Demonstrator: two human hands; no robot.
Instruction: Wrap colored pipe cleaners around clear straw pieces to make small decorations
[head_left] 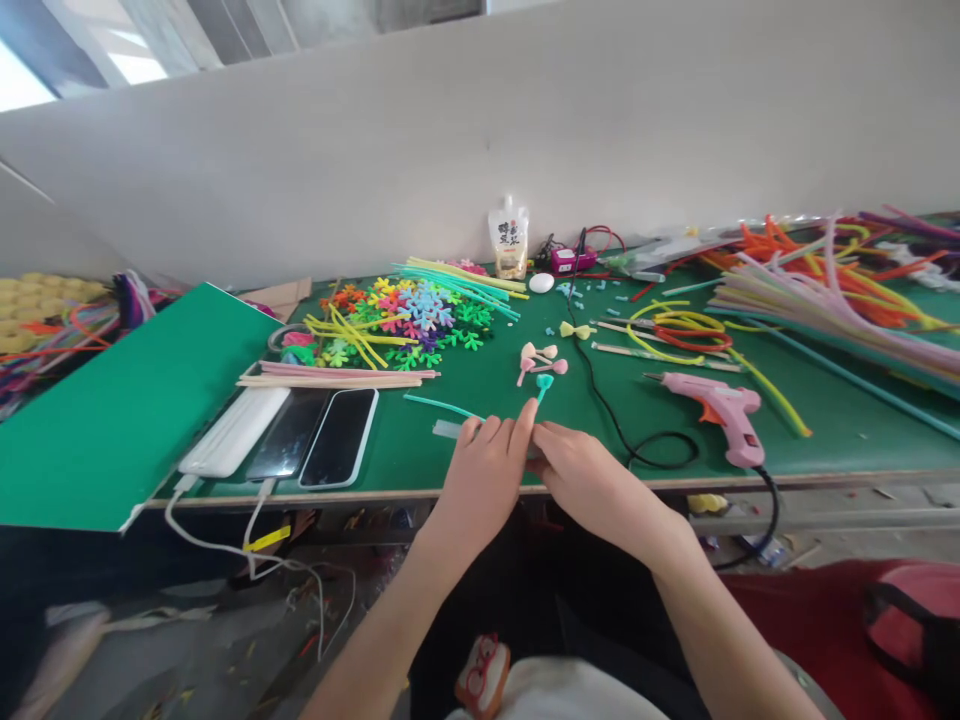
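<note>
Close together at the table's front edge, my left hand (484, 475) and my right hand (585, 475) are both closed on a teal pipe cleaner (442, 403). Its thin tail sticks out to the left of my left hand. A small looped teal end (546, 383) rises above my fingertips; the part between my hands is hidden. Beside my left knuckles lies a short translucent piece (447, 429). Just beyond my hands are small shaped pipe-cleaner pieces in pink (553, 367) and cream (538, 352), and a pale yellow bow (576, 330).
A pink glue gun (712, 405) lies on the right, its black cord hanging over the edge. To the left are phones (339, 438), a white power bank (236, 430) and a green board (127, 420). Colourful snowflake shapes (427, 310) and pipe-cleaner bundles (847, 310) lie farther back.
</note>
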